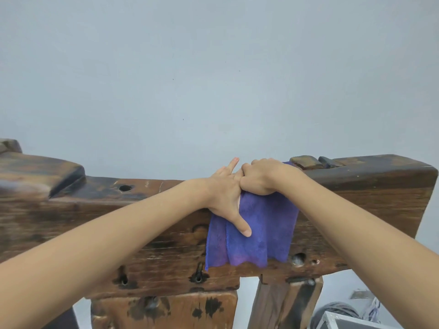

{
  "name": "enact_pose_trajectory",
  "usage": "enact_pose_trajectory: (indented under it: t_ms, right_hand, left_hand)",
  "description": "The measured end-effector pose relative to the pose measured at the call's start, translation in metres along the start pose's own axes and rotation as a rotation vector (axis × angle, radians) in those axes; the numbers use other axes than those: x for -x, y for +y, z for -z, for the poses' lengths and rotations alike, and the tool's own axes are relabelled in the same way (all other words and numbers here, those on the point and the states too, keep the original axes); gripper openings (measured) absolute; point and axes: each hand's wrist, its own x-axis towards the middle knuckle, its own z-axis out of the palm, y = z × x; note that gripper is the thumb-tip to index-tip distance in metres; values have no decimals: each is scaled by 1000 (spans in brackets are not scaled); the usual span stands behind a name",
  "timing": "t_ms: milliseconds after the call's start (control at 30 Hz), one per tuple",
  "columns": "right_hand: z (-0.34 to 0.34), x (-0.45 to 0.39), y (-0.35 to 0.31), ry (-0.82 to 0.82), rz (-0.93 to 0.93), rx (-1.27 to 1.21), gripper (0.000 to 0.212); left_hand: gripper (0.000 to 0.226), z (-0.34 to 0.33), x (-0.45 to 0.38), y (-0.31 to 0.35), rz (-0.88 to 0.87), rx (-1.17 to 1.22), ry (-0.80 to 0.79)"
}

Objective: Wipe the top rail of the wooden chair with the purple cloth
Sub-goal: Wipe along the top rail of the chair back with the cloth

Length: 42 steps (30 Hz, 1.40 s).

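Note:
The dark wooden chair's thick top rail (pixel 142 210) runs across the whole view, rough and full of holes. A purple cloth (pixel 261 229) is draped over it right of centre and hangs down its near face. My right hand (pixel 263 176) is closed on the cloth at the rail's top edge. My left hand (pixel 225 193) lies flat against the cloth just left of it, thumb pressed down on the hanging part, index finger pointing up over the rail.
A plain grey wall fills the space behind the rail. Below the rail stand a wide back slat (pixel 166 309) and a narrower post (pixel 285 305). A metal-edged box (pixel 344 321) and grey fabric (pixel 337 309) sit at the bottom right.

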Motion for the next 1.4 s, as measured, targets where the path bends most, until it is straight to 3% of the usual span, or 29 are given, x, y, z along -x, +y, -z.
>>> enact_pose_trajectory:
  t_ms: [167, 433, 700, 900, 1233, 1400]
  right_hand:
    - [-11, -9, -17, -16, -40, 171, 66]
    - [-15, -16, -25, -23, 44, 181, 69]
    - [-18, -28, -47, 47, 91, 2, 64]
    - [-23, -27, -54, 7, 124, -319, 60]
    - [-20, -26, -82, 29, 81, -340, 67]
    - [-15, -25, -110, 15, 132, -351, 51]
  left_hand:
    - [144, -1, 14, -15, 90, -23, 0]
    - [142, 0, 31, -23, 116, -4, 5]
    - [145, 1, 47, -41, 188, 25, 1]
    - [147, 2, 62, -52, 224, 82, -7]
    - [146, 2, 81, -66, 235, -51, 8]
    - [147, 2, 104, -82, 271, -79, -12]
